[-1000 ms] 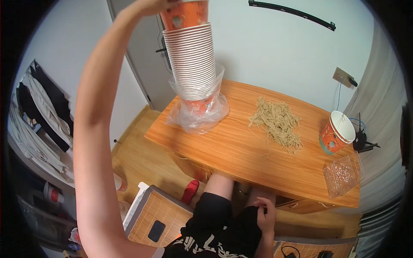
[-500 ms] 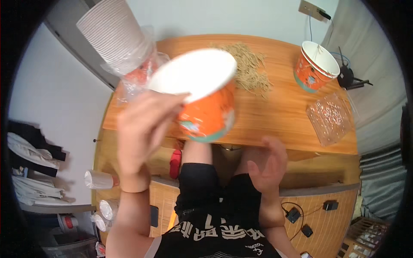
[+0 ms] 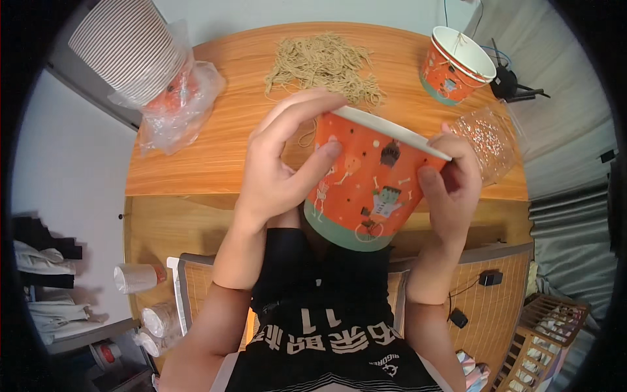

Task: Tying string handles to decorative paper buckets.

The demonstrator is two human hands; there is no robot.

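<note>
An orange paper bucket (image 3: 366,179) with a green base, white rim and printed cartoon figures is held up in front of me, over my lap and the table's front edge. It tilts, its mouth facing away. My left hand (image 3: 284,157) grips the rim on the left, thumb on the outer wall. On the right, my right hand (image 3: 454,179) grips the rim, thumb also outside. The bucket's inside is mostly hidden. Beyond my left hand, a tangled pile of tan twine (image 3: 323,62) lies on the table.
A tall stack of white-rimmed buckets (image 3: 127,49), partly in clear plastic, stands at the far left. Nested orange buckets (image 3: 450,78) with cord attached stand at the far right, beside a black router (image 3: 513,85). A clear plastic container (image 3: 486,140) with small red and white bits lies nearer.
The bucket has moved right and turned, its printed side now toward me. My right hand, empty before and low near the table edge, has come up and taken hold of the rim.
</note>
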